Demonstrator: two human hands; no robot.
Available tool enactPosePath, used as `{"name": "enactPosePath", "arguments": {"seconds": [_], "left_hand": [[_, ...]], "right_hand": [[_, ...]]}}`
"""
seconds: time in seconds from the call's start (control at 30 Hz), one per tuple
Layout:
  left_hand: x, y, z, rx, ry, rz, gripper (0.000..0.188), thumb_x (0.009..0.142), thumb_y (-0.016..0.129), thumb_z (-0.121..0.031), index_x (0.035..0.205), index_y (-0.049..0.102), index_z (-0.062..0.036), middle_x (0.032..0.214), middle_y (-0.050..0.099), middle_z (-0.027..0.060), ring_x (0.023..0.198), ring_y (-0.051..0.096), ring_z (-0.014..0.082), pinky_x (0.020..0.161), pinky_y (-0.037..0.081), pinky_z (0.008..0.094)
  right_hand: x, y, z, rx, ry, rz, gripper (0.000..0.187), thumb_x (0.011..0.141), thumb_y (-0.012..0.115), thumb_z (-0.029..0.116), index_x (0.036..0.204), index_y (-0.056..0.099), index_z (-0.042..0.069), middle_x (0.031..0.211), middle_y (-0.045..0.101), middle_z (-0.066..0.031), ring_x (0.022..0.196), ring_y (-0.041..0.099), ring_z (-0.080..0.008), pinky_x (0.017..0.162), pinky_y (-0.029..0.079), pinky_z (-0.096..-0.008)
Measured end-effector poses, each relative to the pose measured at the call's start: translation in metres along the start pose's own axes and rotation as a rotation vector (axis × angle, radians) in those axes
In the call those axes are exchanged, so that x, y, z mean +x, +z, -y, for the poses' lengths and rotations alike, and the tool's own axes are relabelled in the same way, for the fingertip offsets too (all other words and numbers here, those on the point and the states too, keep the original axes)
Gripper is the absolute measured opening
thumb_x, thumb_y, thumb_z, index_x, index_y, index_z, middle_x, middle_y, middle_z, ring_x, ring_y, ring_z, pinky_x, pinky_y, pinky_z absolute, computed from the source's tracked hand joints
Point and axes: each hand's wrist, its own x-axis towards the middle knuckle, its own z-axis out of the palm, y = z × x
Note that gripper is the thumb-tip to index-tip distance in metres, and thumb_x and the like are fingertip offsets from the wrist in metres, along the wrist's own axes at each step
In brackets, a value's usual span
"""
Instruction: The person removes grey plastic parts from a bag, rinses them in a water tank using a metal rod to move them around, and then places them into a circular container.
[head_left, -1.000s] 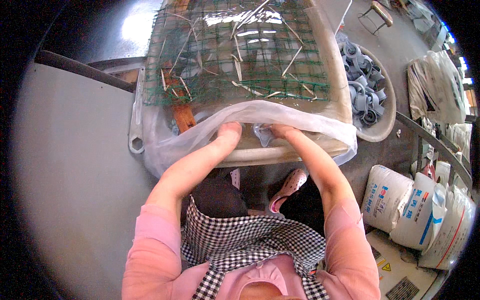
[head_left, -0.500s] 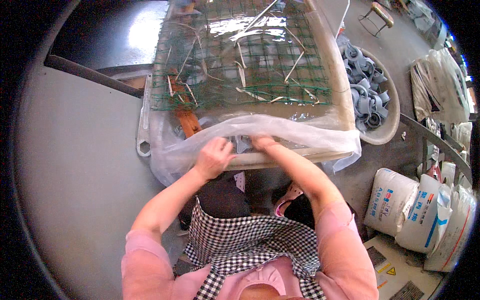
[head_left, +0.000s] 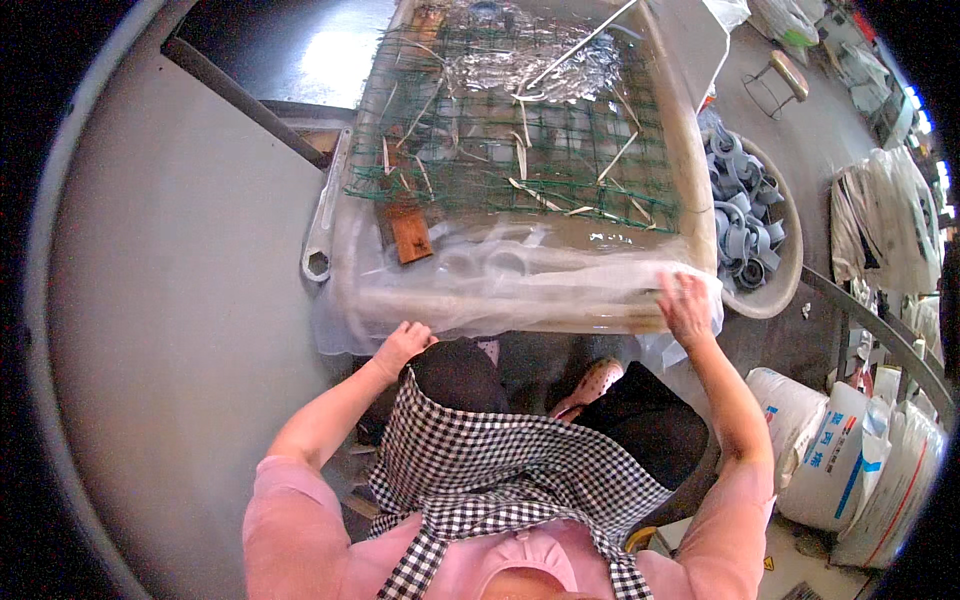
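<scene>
At the middle of the frame, a thin white sheet (head_left: 560, 283) lies across the near end of a long tub (head_left: 702, 190), its edge draped over the rim toward me. My left hand (head_left: 403, 345) is at the sheet's lower left edge, just below the rim, fingers bent and close together; I cannot tell whether they pinch it. My right hand (head_left: 686, 306) is on the sheet at the tub's near right corner, fingers a little spread and blurred, so I cannot tell whether it grips the cloth. My two hands are well apart. Beyond the sheet, toward the top of the frame, water (head_left: 565, 232) shines around a green net (head_left: 535, 130) with pale strips (head_left: 520, 155) on it, and an orange-brown board (head_left: 410, 235) slants out from under the net on the left. A big wrench (head_left: 323, 225) lies along the tub's left side. At right, a round basin (head_left: 796, 235) holds grey plastic parts (head_left: 740, 205), and white sacks (head_left: 833, 455) stand lower right.
</scene>
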Motion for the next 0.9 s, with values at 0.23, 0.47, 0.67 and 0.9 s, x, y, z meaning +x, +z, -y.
{"name": "enactPosePath", "arguments": {"seconds": [0.23,0.47,0.67,0.9], "left_hand": [[0.043,-0.012,0.023,-0.716,-0.443,0.473,0.022,0.074,0.062,-0.024,0.080,0.060,-0.0033,0.077,0.063,0.0114,0.076,0.060,0.0302,0.066,0.047,0.0396],[0.128,0.000,0.077,-0.056,-1.303,0.169,0.066,0.069,0.066,-0.044,0.106,0.042,0.0058,0.100,0.057,0.0237,0.090,0.059,0.0352,0.078,0.047,0.0430],[0.104,-0.019,0.085,-0.010,-1.282,0.337,0.073,0.067,0.067,-0.044,0.113,0.039,0.0053,0.109,0.052,0.0204,0.100,0.054,0.0328,0.081,0.047,0.0401],[0.090,-0.013,0.068,0.278,-1.106,0.470,0.083,0.072,0.066,-0.041,0.122,0.029,0.0133,0.114,0.045,0.0197,0.102,0.051,0.0295,0.079,0.048,0.0365]], "right_hand": [[-0.073,0.005,-0.018,0.044,0.304,0.414,0.056,0.076,0.044,0.007,0.131,0.037,0.014,0.105,0.047,-0.0144,0.101,0.046,-0.0326,0.089,0.037,-0.0424],[-0.117,0.016,0.003,0.035,0.176,0.598,0.066,0.073,0.047,0.004,0.135,0.025,0.008,0.105,0.046,-0.0170,0.105,0.042,-0.0344,0.090,0.036,-0.0413],[-0.100,0.001,-0.014,0.818,0.817,0.471,0.049,0.069,0.067,0.025,0.109,0.045,0.007,0.097,0.050,-0.0144,0.088,0.052,-0.0292,0.077,0.044,-0.0372],[-0.053,0.032,-0.056,0.285,0.539,0.203,0.044,0.083,0.052,0.034,0.119,0.045,0.009,0.122,0.044,-0.0162,0.112,0.043,-0.0318,0.090,0.040,-0.0383]]}}
